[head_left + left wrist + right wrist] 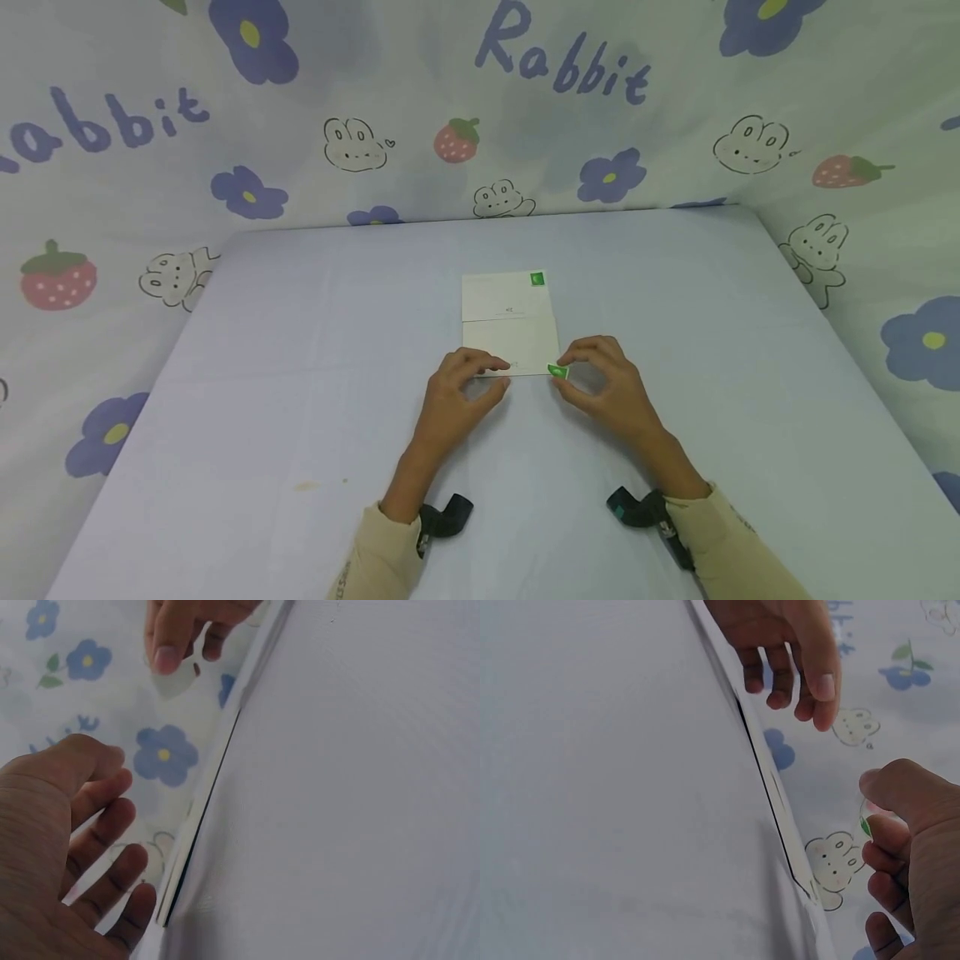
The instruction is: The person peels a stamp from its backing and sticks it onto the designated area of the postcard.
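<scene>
Two pale envelopes (504,297) lie on the white table, one partly below the other as seen from above. The farther one bears a green stamp in its upper right corner and a short printed line. Between thumb and index finger, my right hand (607,383) pinches another small green stamp (557,372) over the lower right corner of the nearer envelope (517,340). My left hand (459,396) stands at that envelope's lower left edge, thumb and fingers apart with nothing between them. In the left wrist view the envelopes show as a thin edge (199,840).
The white table (337,317) stretches out on all sides of the envelopes. A patterned cloth (405,92) with rabbits, strawberries and flowers hangs behind it and at both sides. Dark wrist cameras (450,515) sit at the cuffs, and a faint yellowish stain (306,486) marks the near left.
</scene>
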Available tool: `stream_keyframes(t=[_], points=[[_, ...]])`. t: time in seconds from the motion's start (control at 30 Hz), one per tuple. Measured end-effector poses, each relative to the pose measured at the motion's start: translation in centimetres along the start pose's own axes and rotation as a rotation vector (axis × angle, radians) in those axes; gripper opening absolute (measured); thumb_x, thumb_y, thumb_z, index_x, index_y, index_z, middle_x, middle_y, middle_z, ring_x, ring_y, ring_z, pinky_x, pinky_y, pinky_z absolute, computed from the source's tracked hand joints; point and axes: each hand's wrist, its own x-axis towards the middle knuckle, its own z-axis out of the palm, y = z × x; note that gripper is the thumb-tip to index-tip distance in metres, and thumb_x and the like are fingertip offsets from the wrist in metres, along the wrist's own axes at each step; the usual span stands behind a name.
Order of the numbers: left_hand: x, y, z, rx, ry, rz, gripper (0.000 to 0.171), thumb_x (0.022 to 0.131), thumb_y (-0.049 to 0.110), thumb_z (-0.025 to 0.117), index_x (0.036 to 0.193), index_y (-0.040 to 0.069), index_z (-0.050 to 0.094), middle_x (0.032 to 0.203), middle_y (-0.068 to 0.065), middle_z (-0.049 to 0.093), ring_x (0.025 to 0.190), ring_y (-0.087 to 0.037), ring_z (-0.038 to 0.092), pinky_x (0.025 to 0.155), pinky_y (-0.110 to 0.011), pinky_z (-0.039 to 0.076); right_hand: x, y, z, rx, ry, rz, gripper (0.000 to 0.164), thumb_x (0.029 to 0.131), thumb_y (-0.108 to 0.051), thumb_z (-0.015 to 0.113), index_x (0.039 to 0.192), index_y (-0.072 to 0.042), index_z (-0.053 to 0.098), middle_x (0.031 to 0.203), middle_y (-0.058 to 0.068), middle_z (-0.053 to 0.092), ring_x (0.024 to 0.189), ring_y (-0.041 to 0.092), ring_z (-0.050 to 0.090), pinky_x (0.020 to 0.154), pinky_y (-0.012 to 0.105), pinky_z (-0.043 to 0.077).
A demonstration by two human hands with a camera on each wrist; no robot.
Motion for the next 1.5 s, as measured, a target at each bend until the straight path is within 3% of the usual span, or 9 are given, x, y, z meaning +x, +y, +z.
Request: stream_keyframes(t=[0.2, 0.83, 1.2, 1.5], points=[[-0.3, 0.2, 0.1, -0.014, -0.009, -0.012, 0.016, 0.089, 0.019, 0.077, 0.106, 0.016, 0.077, 0.108, 0.011, 0.062, 0.104, -0.009, 0.053, 0.082, -0.039, 0.049, -0.1, -0.3, 0.1, 0.000, -0.006, -0.028, 0.030, 0.075, -0.004, 0.086, 0.100, -0.011, 0.071, 0.110, -0.001, 0.062, 0.111, 0.021, 0.051, 0.096, 0.029, 0.042], [-0.6, 0.9, 0.5, -0.032, -0.030, 0.062, 0.017, 0.089, 0.018, 0.078, 0.105, 0.014, 0.076, 0.107, 0.010, 0.062, 0.099, -0.011, 0.055, 0.079, -0.039, 0.049, -0.7, -1.3, 0.3, 0.024, -0.015, -0.065, 0.029, 0.075, -0.006, 0.087, 0.099, -0.012, 0.071, 0.109, -0.001, 0.062, 0.111, 0.020, 0.052, 0.096, 0.026, 0.043], [-0.7, 1.2, 0.7, -0.038, -0.044, 0.096, 0.017, 0.088, 0.017, 0.078, 0.105, 0.013, 0.076, 0.108, 0.011, 0.062, 0.102, -0.011, 0.055, 0.078, -0.040, 0.050, -1.3, -2.2, 0.2, 0.036, -0.019, -0.065, 0.030, 0.075, -0.004, 0.086, 0.099, -0.012, 0.071, 0.109, -0.001, 0.062, 0.112, 0.021, 0.052, 0.100, 0.024, 0.041], [-1.1, 1.7, 0.9, -0.070, -0.062, 0.124, 0.016, 0.089, 0.016, 0.078, 0.104, 0.013, 0.077, 0.108, 0.012, 0.062, 0.102, -0.010, 0.055, 0.078, -0.041, 0.049, -1.7, -2.7, 0.4, 0.072, 0.006, -0.082, 0.036, 0.070, 0.005, 0.087, 0.099, -0.007, 0.071, 0.106, 0.007, 0.064, 0.110, 0.028, 0.053, 0.103, 0.023, 0.038]])
